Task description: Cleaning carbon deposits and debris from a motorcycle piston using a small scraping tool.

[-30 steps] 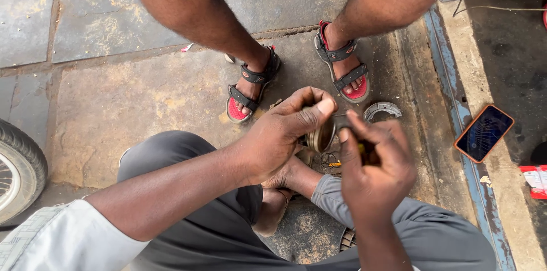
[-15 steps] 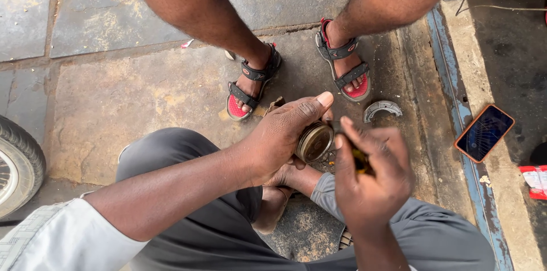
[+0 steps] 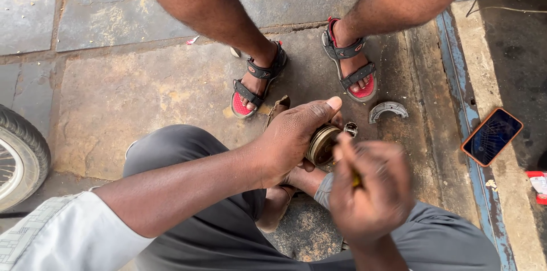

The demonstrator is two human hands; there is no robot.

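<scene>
Viewing: looking down from a head camera at a person who is sitting on a stone floor (image 3: 131, 94), knees bent in grey trousers.
Left hand: the left hand (image 3: 293, 137) is gripping a round, brass-coloured metal drum part (image 3: 322, 144), fingers wrapping over its top and thumb stretching forward, holding it above the person's own foot.
Right hand: the right hand (image 3: 370, 191) is blurring with motion, clenching around a thin tool with a yellow handle (image 3: 356, 180), most of which the fingers are hiding; its tip is not showing clearly.
Drum part: it is sitting tilted in the left hand, open face turning toward the right hand, with a small silvery fitting (image 3: 350, 129) showing just at its upper edge.
Step in hand: judging from the pose, the person seems to be working the tool on the face of the drum part, picking or scraping at it.
Next move: it likely calls for a steady left grip and a careful aim of the tip.
Nearby: a curved grey metal shoe piece (image 3: 387, 111) is lying on the floor; another person's feet in red and black sandals (image 3: 256, 83) are standing opposite; an orange-edged phone (image 3: 492, 136) is resting to the right; a tyre (image 3: 20, 157) is showing at the left edge.
</scene>
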